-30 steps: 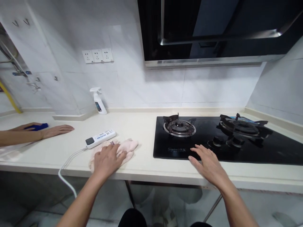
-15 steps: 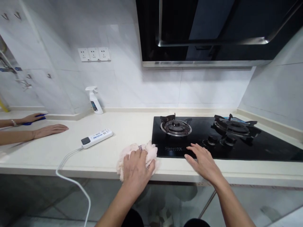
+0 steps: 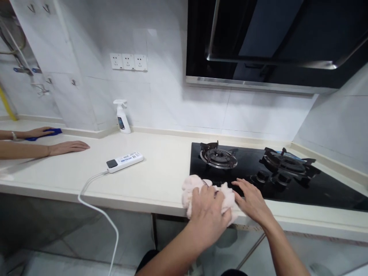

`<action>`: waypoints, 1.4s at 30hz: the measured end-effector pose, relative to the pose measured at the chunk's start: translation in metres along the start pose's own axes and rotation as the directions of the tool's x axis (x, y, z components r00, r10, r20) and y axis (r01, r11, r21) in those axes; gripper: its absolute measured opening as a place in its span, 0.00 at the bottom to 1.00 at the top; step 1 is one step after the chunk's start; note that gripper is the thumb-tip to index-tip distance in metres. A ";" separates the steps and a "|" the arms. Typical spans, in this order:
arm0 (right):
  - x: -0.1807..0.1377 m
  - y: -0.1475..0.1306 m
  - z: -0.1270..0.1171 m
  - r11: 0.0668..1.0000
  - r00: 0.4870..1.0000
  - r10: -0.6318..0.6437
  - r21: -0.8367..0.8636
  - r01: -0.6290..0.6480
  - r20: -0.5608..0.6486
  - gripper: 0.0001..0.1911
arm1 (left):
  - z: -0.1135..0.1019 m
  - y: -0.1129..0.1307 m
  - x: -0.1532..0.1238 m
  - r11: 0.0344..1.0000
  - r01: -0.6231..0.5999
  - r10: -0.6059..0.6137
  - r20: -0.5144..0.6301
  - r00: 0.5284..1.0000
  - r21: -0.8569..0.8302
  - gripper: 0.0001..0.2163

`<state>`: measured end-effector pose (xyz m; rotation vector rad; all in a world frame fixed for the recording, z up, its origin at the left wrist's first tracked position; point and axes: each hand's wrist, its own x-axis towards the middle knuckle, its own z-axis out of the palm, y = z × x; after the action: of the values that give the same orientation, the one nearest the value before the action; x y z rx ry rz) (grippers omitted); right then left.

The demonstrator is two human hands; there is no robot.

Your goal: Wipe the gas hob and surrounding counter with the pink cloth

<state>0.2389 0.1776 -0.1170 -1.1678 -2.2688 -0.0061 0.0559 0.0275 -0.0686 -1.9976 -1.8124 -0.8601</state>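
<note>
Pink cloth (image 3: 189,187) lies bunched at the table's (image 3: 161,172) front edge, over the front left corner of the hob (image 3: 324,188). From where I stand, the left hand (image 3: 208,207) has hold of it, fingers half curled and pressed into the folds. The right hand (image 3: 253,201) carries nothing, its fingers loosely spread at the hob's front edge (whether the tips touch the glass, or the thumb meets the cloth, I can't tell).

I'd judge this to be a wiping stroke along that front edge. Carrying it on rightward would call for the right hand to make room, and for steady pressure where table meets glass.

The hob's corner is hidden under the cloth, as is the left palm. At far left, the view cuts off a co-worker's arms (image 3: 24,149); a blue cloth (image 3: 55,132) is partly covered there. The white cable (image 3: 107,215) hangs past the front edge and leaves the view below.
</note>
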 end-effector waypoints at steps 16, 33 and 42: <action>0.000 -0.001 -0.004 0.994 1.000 0.023 0.106 -0.022 -0.008 0.29 | -0.048 -0.104 -0.029 0.983 0.112 -0.109 -0.029 0.994 0.144 0.14; -0.004 -0.009 -0.005 0.997 0.999 0.021 0.079 -0.019 -0.029 0.26 | -0.088 -0.176 -0.036 0.751 0.410 -0.428 -0.091 0.899 0.517 0.16; -0.003 -0.016 -0.010 0.995 0.999 0.042 0.087 -0.042 0.003 0.26 | -0.035 -0.062 -0.047 0.969 0.155 -0.138 -0.101 0.985 0.190 0.12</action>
<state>0.2333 0.1628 -0.1057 -1.1693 -2.2222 0.1093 -0.0132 -0.0211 -0.0812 -1.6967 -1.9323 -0.7623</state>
